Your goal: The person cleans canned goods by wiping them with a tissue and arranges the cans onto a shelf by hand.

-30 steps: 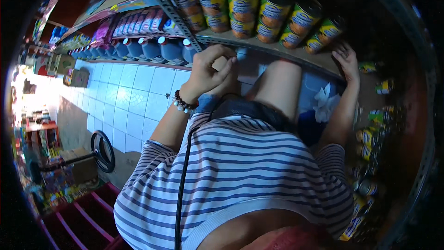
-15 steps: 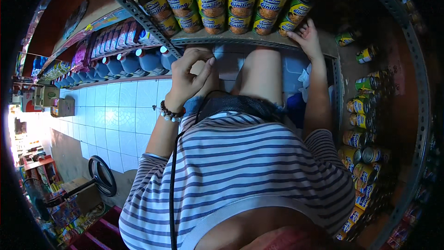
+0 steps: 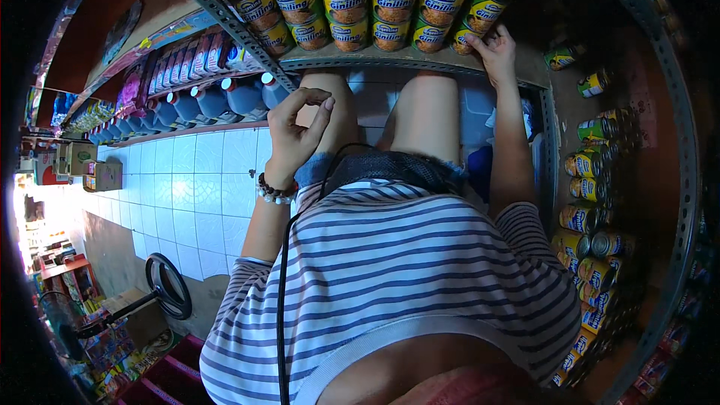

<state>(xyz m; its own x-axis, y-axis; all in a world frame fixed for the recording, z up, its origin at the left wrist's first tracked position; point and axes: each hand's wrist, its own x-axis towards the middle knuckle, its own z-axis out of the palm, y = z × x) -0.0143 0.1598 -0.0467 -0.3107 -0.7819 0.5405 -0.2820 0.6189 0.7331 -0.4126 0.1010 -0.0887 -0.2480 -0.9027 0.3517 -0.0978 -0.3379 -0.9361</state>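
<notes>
Yellow-and-green food cans stand stacked two high in a row along the front of the shelf before me. At the row's right end, my right hand has its thumb against the front of a lower can and its fingers at that can's right side. An upper can sits on top of it, tilted slightly to the right. My left hand, with a beaded bracelet at its wrist, hovers above my left thigh. Its fingers are loosely curled toward the thumb, and nothing shows in them.
A metal shelf post rises left of the cans. Beyond it are dark jugs with white caps and purple packs. More cans line the shelf at my right. A round black stand base is at the lower left over the floor.
My right hand has shifted a little farther in against the lower can. My left hand has drawn slightly to the left and lower.
</notes>
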